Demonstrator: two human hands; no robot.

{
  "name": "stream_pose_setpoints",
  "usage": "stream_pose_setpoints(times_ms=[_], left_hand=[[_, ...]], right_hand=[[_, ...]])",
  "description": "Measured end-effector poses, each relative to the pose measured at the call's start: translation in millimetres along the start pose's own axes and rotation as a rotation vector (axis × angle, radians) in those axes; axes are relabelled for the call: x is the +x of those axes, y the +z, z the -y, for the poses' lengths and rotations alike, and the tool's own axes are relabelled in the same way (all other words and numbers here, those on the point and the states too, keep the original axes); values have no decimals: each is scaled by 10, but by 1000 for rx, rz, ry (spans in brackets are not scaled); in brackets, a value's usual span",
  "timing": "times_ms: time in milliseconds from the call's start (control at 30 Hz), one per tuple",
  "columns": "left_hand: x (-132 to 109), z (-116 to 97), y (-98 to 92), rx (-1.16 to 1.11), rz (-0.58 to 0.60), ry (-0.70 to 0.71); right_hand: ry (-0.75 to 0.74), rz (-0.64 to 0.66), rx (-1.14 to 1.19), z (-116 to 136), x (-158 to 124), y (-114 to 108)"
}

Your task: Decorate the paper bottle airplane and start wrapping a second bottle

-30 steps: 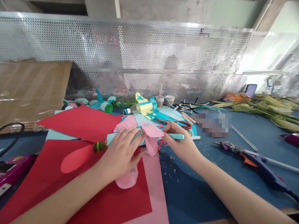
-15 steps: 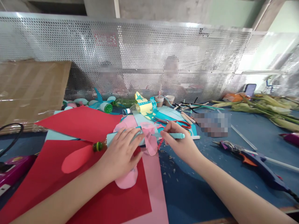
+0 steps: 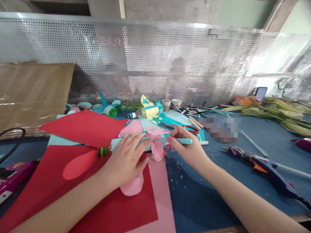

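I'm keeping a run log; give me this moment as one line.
left hand: holding paper-wrapped bottle | right hand: holding light-blue marker | nearby: pink paper cutout, red paper sheet | rest: blue glue gun, red-handled scissors

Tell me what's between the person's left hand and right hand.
In the head view, pink paper lies between the left hand and the right hand, with a small red strip nearer the right hand.

This is probably a craft workshop: red paper (image 3: 85, 127), scissors (image 3: 195, 130) and a glue gun (image 3: 269, 169) lie on a scrap-strewn blue table (image 3: 194, 207).
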State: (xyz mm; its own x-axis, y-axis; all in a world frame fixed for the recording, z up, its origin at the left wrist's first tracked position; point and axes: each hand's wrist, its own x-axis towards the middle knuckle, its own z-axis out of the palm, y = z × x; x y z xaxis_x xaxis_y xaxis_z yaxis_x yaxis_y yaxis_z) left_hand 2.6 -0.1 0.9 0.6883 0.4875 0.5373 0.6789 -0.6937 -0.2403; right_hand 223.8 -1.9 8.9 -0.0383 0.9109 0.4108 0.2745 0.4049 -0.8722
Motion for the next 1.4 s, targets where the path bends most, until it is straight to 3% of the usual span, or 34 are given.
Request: stream_pose_setpoints(times_ms=[633,1400], left_hand=[[-44,17,38,-34,-11,-22],[-14,4,13,-36,35,-33]], right_hand=[[19,-13,-14,-15,-4,-1],[-23,81,12,23,-16,23]])
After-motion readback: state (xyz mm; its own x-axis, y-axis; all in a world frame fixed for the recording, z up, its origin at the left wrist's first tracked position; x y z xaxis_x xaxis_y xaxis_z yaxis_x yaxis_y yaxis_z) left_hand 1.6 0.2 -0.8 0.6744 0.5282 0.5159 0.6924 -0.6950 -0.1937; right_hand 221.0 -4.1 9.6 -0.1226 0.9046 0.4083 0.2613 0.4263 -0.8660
